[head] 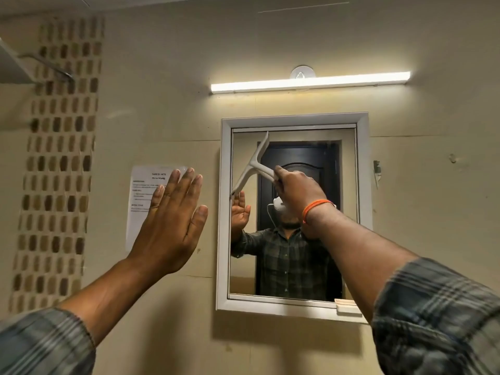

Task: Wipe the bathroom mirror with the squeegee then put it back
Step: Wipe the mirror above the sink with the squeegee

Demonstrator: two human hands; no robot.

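Note:
A white-framed bathroom mirror [225, 212] hangs on the beige wall. My right hand [296, 192], with an orange band at the wrist, is shut on the handle of a pale grey squeegee [253, 166]. Its blade lies tilted against the glass in the mirror's upper left part, running from near the top edge down to the left edge. My left hand [170, 223] is raised flat, fingers together and pointing up, left of the mirror frame and in front of a paper sheet. It holds nothing.
A printed paper sheet [140, 196] is stuck on the wall left of the mirror. A lit tube light [309, 82] is mounted above it. A small beige holder [347, 307] sits on the frame's lower right corner. A mosaic tile strip [56, 163] runs down the left.

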